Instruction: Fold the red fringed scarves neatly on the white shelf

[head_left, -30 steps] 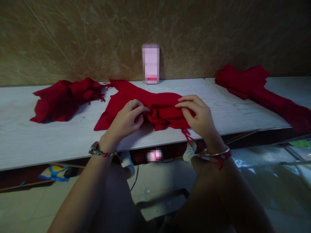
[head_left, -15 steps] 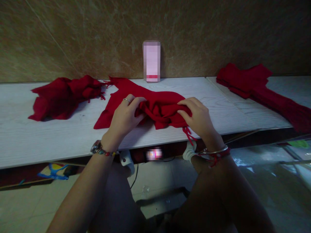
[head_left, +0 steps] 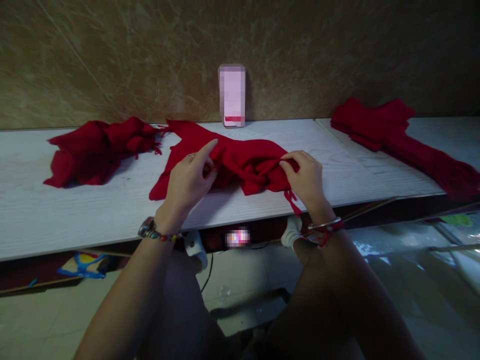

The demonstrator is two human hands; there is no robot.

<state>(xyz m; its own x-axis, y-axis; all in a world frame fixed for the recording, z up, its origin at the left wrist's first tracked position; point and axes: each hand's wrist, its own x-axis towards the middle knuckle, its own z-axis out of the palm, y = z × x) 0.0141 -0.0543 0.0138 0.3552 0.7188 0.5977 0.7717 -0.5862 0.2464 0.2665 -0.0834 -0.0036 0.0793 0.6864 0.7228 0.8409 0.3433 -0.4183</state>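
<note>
A red fringed scarf [head_left: 247,150] lies rumpled across the white board, its tassels hanging over the near edge. My right hand [head_left: 303,177] pinches its right end between thumb and fingertips. At the scarf's left part, my left hand [head_left: 189,180] has the index finger stretched out over the cloth, while the other fingers are curled into the fabric; their tips are partly hidden. To the left sits a bunched red scarf [head_left: 93,152] with fringe. On the right, a neater stack of folded red scarves [head_left: 375,125] trails its fringes over the front edge.
A phone [head_left: 232,95] with a blurred screen leans on the brown marbled wall [head_left: 150,60] behind the white board [head_left: 97,215]. Below the board are my feet in white socks [head_left: 291,232], a black cable [head_left: 208,274], a blue-edged packet [head_left: 84,264] and clear plastic sheeting [head_left: 405,265].
My left index finger has straightened and lifted off the cloth. My right hand has shifted its pinch slightly, and the folds between the hands are flatter.
</note>
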